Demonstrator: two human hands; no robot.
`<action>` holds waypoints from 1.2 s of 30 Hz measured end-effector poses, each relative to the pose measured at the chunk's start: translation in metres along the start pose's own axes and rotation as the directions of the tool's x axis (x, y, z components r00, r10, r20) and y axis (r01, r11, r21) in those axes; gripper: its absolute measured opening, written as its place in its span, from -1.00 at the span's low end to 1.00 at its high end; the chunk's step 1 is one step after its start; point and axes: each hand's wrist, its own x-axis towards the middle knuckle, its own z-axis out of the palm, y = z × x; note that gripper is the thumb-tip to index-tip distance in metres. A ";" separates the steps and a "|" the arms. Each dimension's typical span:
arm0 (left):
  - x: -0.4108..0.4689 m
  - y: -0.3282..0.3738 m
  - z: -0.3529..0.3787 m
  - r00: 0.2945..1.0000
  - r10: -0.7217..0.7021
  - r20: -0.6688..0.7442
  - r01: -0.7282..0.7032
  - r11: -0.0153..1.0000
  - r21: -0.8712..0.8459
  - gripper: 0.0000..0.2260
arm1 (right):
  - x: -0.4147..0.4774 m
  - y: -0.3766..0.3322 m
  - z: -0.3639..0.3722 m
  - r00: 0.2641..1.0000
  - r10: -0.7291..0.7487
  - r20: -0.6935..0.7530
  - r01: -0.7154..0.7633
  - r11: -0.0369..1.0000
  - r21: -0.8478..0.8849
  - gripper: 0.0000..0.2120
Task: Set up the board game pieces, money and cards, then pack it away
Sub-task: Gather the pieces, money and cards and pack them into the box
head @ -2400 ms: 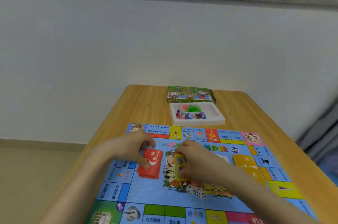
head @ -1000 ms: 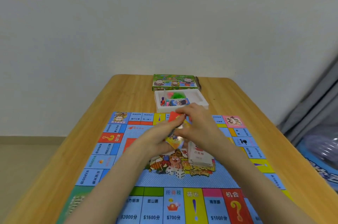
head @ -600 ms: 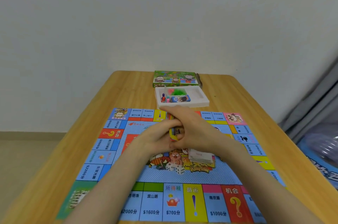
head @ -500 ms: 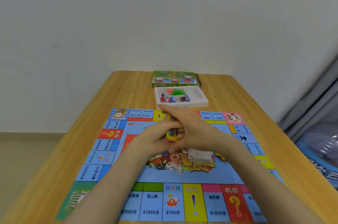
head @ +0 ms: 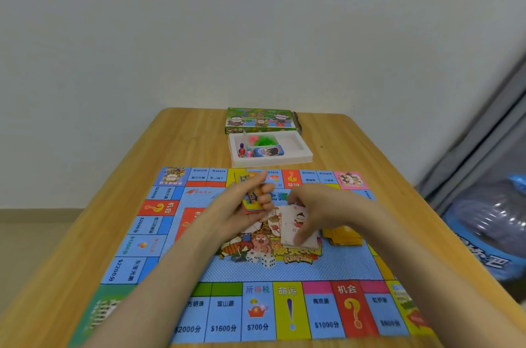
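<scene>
Our left hand grips a small stack of cards above the middle of the board. Our right hand, at its 3 o'clock, pinches the white cards lying on the board. The white tray sits on the table at 12 o'clock, beyond the board.

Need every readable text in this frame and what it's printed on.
"所得税", "$700分": game board, near-edge tax square.
"命运", "!": yellow square.
"机会", "?": red square.
"$2000分", "$1600分", "$1000分": near-edge blue squares.
"宜山路": on the $1600 square.
"$2200分": left-edge square.
Far row, box lid, held cards, white cards: too small or blurred.
</scene>
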 end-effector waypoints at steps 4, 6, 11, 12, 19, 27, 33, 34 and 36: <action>0.000 0.000 0.002 1.000 0.017 -0.005 -0.017 1.000 -0.014 -0.86 | 0.007 -0.001 -0.002 0.998 0.022 0.058 -0.019 0.999 -0.048 -0.36; 0.000 -0.001 0.004 1.000 0.017 -0.004 -0.017 1.000 -0.007 -0.85 | 0.006 -0.002 0.001 0.998 -0.033 0.045 0.036 0.998 -0.058 -0.48; 0.004 -0.005 0.009 0.998 0.026 -0.050 -0.023 0.998 0.066 -0.66 | -0.007 0.003 -0.002 0.988 -0.143 -0.065 0.153 0.973 0.176 -0.77; 0.004 -0.005 0.011 0.999 0.011 -0.037 -0.007 0.994 0.106 -0.65 | -0.009 0.003 -0.007 0.982 -0.151 -0.115 0.175 0.955 0.241 -0.77; -0.004 -0.011 0.014 0.994 -0.094 0.060 0.080 0.977 0.198 -0.54 | 0.002 -0.008 -0.017 0.930 -0.205 -0.305 0.313 0.875 0.369 -0.84; -0.007 -0.007 0.015 0.996 -0.026 0.085 0.004 0.969 0.248 -0.52 | 0.000 -0.013 -0.001 0.825 -0.296 -0.482 0.428 0.883 0.191 -0.40; -0.008 -0.009 0.015 0.996 0.020 0.092 -0.044 0.963 0.264 -0.58 | 0.002 -0.019 0.018 0.812 -0.332 -0.481 0.441 0.888 0.132 -0.05; -0.009 -0.010 0.015 0.994 0.036 0.105 -0.064 0.960 0.272 -0.58 | 0.003 -0.020 0.020 0.803 -0.329 -0.497 0.441 0.889 0.125 -0.06; -0.010 -0.010 0.016 0.993 0.049 0.105 -0.077 0.959 0.274 -0.60 | 0.007 -0.021 0.022 0.769 -0.355 -0.532 0.449 0.892 0.054 -0.09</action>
